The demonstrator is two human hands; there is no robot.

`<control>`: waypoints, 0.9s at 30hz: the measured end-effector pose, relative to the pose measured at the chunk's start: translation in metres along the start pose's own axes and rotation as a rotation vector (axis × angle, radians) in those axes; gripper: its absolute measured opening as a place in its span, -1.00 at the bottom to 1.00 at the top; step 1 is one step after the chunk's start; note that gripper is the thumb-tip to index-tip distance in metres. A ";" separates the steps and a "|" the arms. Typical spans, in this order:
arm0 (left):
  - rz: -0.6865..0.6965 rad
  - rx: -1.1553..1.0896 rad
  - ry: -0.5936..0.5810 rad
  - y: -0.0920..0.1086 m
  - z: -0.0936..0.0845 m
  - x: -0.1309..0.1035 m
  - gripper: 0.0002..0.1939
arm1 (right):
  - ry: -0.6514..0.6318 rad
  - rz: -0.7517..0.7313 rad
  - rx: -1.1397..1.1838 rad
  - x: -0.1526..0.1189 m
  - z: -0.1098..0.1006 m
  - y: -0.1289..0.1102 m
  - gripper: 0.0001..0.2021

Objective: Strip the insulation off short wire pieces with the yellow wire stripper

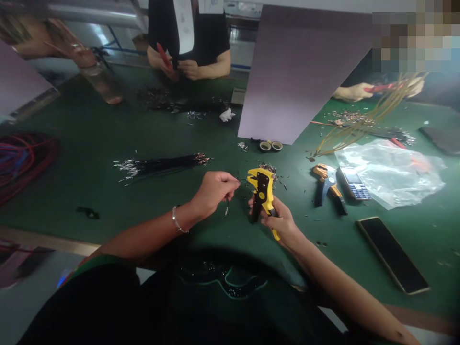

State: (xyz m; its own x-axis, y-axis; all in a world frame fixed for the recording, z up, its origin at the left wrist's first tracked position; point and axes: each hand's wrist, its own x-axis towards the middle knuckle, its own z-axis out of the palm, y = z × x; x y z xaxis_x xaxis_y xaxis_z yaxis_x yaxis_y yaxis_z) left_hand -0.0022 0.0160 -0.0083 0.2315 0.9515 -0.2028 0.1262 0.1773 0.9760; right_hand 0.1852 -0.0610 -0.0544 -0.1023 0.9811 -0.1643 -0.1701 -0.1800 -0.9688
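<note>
My left hand (215, 191) pinches a thin black wire (227, 205), whose silvery end hangs below the fingers. Its other end points toward the jaws of a yellow and black wire stripper (262, 194). My right hand (282, 221) is wrapped round the stripper's handles, jaws up and to the left. Whether the wire touches the jaws is too small to tell. Left of my hands lies a bundle of black wires (161, 164) with metal ends. Small scraps (268, 167) lie behind the stripper.
Orange and blue pliers (327, 184), a keypad phone (355, 183), a clear plastic bag (406, 172) and a smartphone (393, 254) lie at right. Tape rolls (270, 146) sit before a grey divider (294, 72). Coiled wires (25, 160) lie far left. Other people work across the table.
</note>
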 end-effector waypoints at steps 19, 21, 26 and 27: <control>-0.107 -0.166 -0.081 0.006 -0.002 -0.003 -0.86 | -0.222 0.011 -0.064 -0.001 -0.003 -0.007 -0.49; -0.103 -0.160 -0.084 0.006 -0.002 -0.004 -0.85 | -0.231 0.036 -0.043 -0.002 -0.003 -0.009 -0.48; -0.117 -0.167 -0.079 0.009 -0.003 -0.005 -0.84 | -0.265 0.093 -0.021 -0.002 -0.006 -0.013 -0.49; -0.123 -0.173 -0.085 0.009 -0.004 -0.004 -0.84 | -0.270 0.095 -0.014 -0.001 -0.007 -0.013 -0.49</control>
State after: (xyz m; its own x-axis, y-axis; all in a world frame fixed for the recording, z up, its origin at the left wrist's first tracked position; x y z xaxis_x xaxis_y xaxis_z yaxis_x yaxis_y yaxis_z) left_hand -0.0056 0.0147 0.0019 0.3064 0.8964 -0.3202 -0.0071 0.3385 0.9409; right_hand 0.1946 -0.0595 -0.0429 -0.3747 0.9050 -0.2014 -0.1341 -0.2679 -0.9541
